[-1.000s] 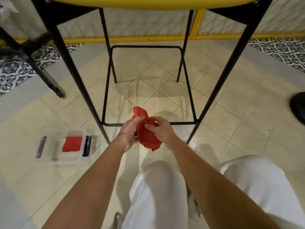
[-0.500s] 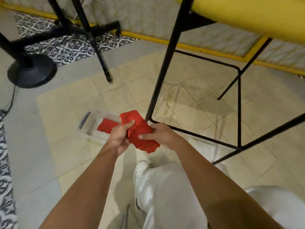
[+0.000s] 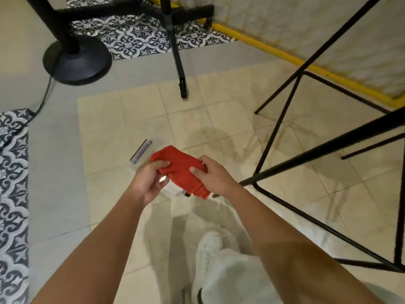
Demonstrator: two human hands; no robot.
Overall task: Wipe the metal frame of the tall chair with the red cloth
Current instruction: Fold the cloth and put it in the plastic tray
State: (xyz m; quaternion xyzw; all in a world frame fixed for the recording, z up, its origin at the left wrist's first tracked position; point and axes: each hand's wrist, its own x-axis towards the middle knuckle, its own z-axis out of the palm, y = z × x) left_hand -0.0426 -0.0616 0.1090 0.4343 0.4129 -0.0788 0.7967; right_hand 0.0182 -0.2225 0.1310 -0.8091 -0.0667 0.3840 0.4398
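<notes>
Head view: clear box [image 3: 173, 190] beneath red cloth [image 3: 182, 172], chair frame [image 3: 306, 154] at right.

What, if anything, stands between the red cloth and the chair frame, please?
Nothing visible does. The left hand and right hand hold the cloth left of the near leg of the frame, with only air above bare floor between. The clear box lies below the cloth, out of the path.

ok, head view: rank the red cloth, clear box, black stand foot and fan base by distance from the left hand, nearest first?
1. red cloth: gripped at its left edge by the left hand.
2. clear box: on the floor just beyond that hand.
3. stand foot: well ahead, slightly right.
4. fan base: farthest, ahead and left.
</notes>
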